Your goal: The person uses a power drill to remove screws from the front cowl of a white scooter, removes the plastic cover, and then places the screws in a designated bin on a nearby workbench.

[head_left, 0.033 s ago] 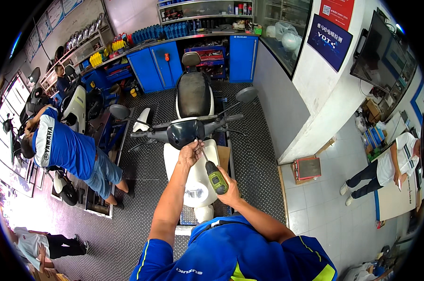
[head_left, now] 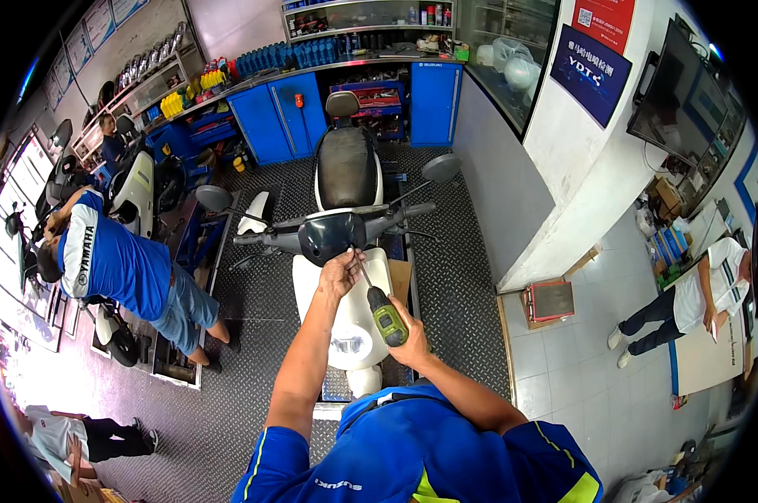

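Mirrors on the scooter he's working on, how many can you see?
2. One mirror sits at the picture's left end of the handlebar, the other mirror at the right end. Left hand steadies the screwdriver tip; right hand grips it.

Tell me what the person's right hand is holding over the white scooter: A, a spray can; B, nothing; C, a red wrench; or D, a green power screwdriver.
D: the right hand grips a green power screwdriver, its bit angled up toward the scooter's dark front panel, where the left hand steadies the tip.
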